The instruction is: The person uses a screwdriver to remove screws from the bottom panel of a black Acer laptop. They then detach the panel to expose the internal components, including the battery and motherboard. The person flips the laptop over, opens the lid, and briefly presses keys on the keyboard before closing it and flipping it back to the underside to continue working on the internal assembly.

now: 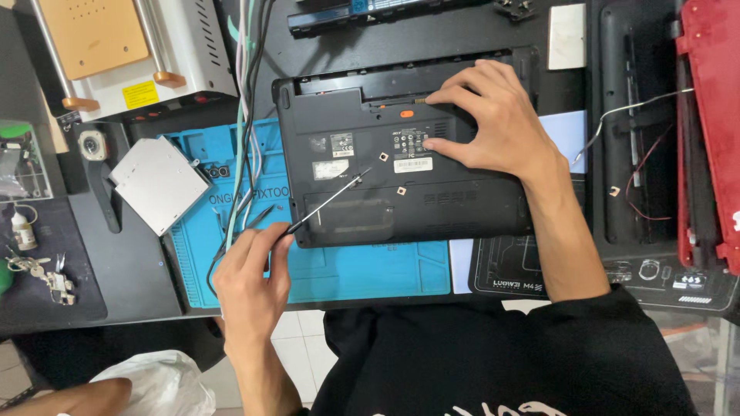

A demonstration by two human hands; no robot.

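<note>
Left fingers (258, 245) clamped on thin screwdriver (327, 202), right fingers (447, 96) spread on upturned black laptop (401, 189)

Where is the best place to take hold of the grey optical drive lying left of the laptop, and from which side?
Probably the optical drive is best held by its two long thin edges, coming from above. It lies flat and turned diagonally on the dark table, partly over the blue mat, so its edges are free; only the cable bundle runs close on the right.
</note>
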